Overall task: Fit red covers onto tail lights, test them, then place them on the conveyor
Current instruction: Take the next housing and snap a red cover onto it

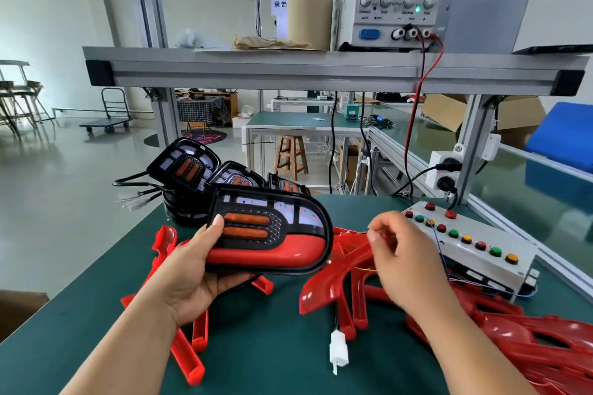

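Centre frame | my left hand (192, 272) grips the tail light (269, 228) | right hand (401, 253) pinches a thin wire (359, 232) | best: hold it steady, keep white connector (338, 349) untangled.

left hand (192, 269) palm up, gripping tail light (269, 228), right hand (404, 253) raised, fingertips pinching thin wire (351, 232)

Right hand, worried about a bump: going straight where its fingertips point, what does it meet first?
Probably the rounded end of the tail light in the left hand, though depth is unclear.
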Demonstrator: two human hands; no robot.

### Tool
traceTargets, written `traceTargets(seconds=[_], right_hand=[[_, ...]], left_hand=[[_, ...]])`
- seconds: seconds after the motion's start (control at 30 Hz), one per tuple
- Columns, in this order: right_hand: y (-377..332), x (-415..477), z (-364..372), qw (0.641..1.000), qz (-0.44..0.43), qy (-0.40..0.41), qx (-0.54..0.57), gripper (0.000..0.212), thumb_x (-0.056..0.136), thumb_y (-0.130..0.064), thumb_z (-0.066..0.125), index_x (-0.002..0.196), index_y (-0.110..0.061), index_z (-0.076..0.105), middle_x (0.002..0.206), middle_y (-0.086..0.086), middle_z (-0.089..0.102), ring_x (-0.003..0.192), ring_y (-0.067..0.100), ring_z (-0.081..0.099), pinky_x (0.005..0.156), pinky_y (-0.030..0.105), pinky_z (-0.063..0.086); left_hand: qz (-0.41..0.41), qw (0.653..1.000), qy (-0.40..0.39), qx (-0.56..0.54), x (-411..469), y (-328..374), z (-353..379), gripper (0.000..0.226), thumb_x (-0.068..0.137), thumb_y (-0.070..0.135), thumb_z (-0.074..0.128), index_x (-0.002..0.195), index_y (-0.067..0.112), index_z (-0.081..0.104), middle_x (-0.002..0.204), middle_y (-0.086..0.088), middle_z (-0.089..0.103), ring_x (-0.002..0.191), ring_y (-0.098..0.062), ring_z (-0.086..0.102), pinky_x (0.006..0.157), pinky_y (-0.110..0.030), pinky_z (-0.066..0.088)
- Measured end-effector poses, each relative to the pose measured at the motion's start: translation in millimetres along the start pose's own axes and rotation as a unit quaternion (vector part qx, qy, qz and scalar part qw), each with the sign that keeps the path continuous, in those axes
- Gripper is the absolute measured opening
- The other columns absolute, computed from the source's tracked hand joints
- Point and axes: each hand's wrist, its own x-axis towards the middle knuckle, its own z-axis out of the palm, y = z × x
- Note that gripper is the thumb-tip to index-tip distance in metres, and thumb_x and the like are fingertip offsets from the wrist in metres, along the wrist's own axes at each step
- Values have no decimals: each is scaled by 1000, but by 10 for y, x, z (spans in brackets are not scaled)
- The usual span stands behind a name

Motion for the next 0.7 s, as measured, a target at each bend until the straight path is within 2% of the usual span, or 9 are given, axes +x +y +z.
traceTargets(seconds=[0.1, 0.2, 0.33, 0.4, 0.47, 0.53, 0.6, 0.63, 0.7], right_hand=[[78, 46, -57, 998, 41, 46, -8, 8, 91, -17, 61, 87, -24, 58, 82, -14, 60, 77, 0, 54, 62, 8, 34], [154, 71, -65, 994, 86, 34, -51, 11, 94, -23, 57, 83, -21, 58, 76, -16, 56, 75, 12, 54, 65, 25, 32], [200, 101, -108, 991, 119, 26, -55, 25, 95, -36, 53, 80, -18, 61, 70, -9, 59, 67, 9, 53, 59, 29, 34], [207, 124, -147, 989, 144, 38, -12, 32, 93, -44, 53, 76, -19, 63, 65, -7, 60, 65, 10, 55, 58, 29, 37], [205, 156, -184, 976, 198, 50, 75, 35, 93, -44, 55, 72, -17, 61, 52, -7, 58, 54, 12, 56, 56, 29, 38], [195, 181, -208, 931, 282, 51, 226, 33, 95, -36, 57, 73, -12, 57, 42, -6, 52, 38, 8, 50, 42, 25, 36], [158, 190, -211, 845, 361, 47, 392, 24, 96, -27, 57, 77, -12, 54, 46, -1, 50, 34, 7, 46, 32, 19, 31], [122, 186, -199, 796, 393, 45, 458, 20, 97, -24, 57, 80, -13, 54, 52, 2, 50, 35, 7, 45, 31, 17, 31], [10, 157, -142, 713, 431, 42, 551, 15, 96, -20, 58, 84, -13, 53, 61, 5, 51, 36, 7, 46, 31, 15, 33]], left_hand=[[-31, 998, -27, 57, 0, -59, -8, 37, 93, 43, 51, 116, 17, 65, 102, -13, 75, 83, -25, 74, 58, -34, 59], [-46, 988, -49, 136, 3, -110, -15, 32, 98, 43, 46, 116, 25, 65, 107, -9, 74, 93, -24, 73, 65, -36, 60], [-32, 963, -28, 267, 11, -116, -21, 29, 101, 45, 43, 113, 32, 66, 103, 1, 75, 91, -15, 73, 69, -33, 59], [0, 938, 30, 345, 32, -119, -22, 32, 98, 51, 44, 105, 31, 68, 96, 1, 75, 87, -17, 72, 68, -33, 61], [49, 880, 82, 465, 44, -95, -11, 49, 93, 62, 38, 95, 23, 67, 86, -3, 71, 80, -19, 69, 67, -36, 61], [91, 788, 109, 599, 32, -44, -9, 73, 83, 75, 21, 82, 14, 63, 71, -2, 63, 70, -18, 63, 63, -34, 53], [142, 711, 153, 671, -2, 14, -15, 78, 78, 76, 11, 84, 19, 63, 75, 2, 62, 73, -17, 57, 64, -31, 41], [194, 696, 187, 666, -30, 39, 0, 72, 83, 72, 13, 92, 22, 66, 84, 2, 63, 79, -17, 54, 68, -31, 39], [327, 704, 225, 589, -129, 57, 113, 48, 95, 55, 32, 104, 27, 70, 97, 9, 64, 87, -12, 54, 74, -28, 37]])
